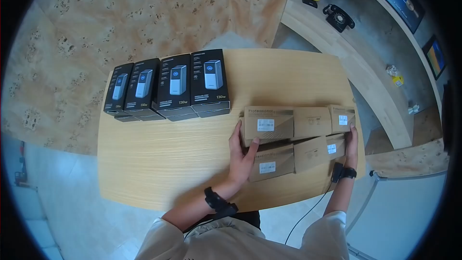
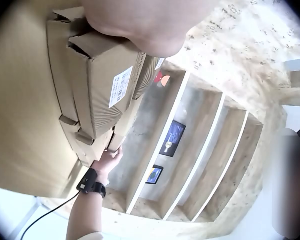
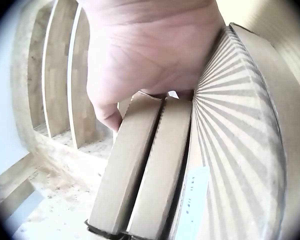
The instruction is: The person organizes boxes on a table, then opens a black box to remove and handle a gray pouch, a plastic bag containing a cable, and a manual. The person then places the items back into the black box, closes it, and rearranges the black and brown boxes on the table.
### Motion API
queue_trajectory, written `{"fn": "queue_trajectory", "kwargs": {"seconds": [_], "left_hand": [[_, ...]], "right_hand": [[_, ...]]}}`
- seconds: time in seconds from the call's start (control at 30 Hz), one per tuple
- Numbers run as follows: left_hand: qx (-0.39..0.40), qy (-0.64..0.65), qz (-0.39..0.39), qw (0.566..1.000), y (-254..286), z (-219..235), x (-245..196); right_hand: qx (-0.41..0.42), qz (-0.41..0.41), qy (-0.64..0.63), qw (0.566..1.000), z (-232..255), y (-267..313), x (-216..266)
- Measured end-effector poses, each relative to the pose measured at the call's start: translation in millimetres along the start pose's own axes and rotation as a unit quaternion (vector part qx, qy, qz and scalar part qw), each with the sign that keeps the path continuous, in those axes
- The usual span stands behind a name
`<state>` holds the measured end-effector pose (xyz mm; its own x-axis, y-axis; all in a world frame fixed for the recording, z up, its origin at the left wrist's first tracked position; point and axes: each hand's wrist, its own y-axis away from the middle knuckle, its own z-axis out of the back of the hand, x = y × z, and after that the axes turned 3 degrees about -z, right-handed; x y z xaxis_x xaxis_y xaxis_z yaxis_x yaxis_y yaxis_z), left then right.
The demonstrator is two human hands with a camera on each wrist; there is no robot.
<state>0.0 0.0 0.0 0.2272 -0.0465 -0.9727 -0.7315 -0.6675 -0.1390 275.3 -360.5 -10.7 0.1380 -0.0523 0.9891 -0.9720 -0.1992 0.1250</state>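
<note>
Boxes of brown cardboard (image 1: 312, 122) sit at the near right of the table (image 1: 159, 159), in a far row and a near row. The left hand (image 1: 239, 160) grips the far row's left end, thumb at its near edge; the right hand (image 1: 352, 147) grips its right end, probably so inward pressure keeps the separate boxes together. Black boxes (image 1: 174, 85) line up at the far left, seemingly clear of both hands' work.

The left hand (image 1: 239, 160), its thumb (image 1: 252, 147) splayed, sits well apart from the right hand (image 1: 352, 147).
</note>
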Motion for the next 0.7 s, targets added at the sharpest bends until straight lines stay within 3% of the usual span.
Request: {"fn": "queue_trajectory", "kwargs": {"seconds": [0.17, 0.37, 0.53, 0.6, 0.63, 0.7], "left_hand": [[0.004, -0.074, 0.045, 0.996, -27.6, -32.5, 3.0], [-0.006, -0.105, 0.026, 0.994, -47.8, -54.9, 9.3], [-0.01, -0.11, 0.049, 0.993, -45.9, -34.9, 9.2], [0.001, -0.077, 0.08, 0.994, -41.5, -19.7, 21.1], [-0.019, -0.021, 0.086, 0.996, -37.8, -13.6, 40.9], [-0.007, 0.028, 0.109, 0.994, -29.3, 12.0, 19.9]], "right_hand": [[0.002, -0.018, 0.015, 1.0, 27.3, -45.9, 3.8], [0.013, -0.022, 0.012, 1.0, 45.5, -85.5, 6.6], [0.027, -0.04, 0.016, 0.999, 98.8, -124.1, -23.8], [0.122, -0.031, -0.001, 0.992, 80.7, -108.7, -2.4], [0.102, -0.016, -0.007, 0.995, 73.2, -101.1, 5.0], [0.086, -0.001, -0.013, 0.996, 70.8, -90.9, 17.0]]}}
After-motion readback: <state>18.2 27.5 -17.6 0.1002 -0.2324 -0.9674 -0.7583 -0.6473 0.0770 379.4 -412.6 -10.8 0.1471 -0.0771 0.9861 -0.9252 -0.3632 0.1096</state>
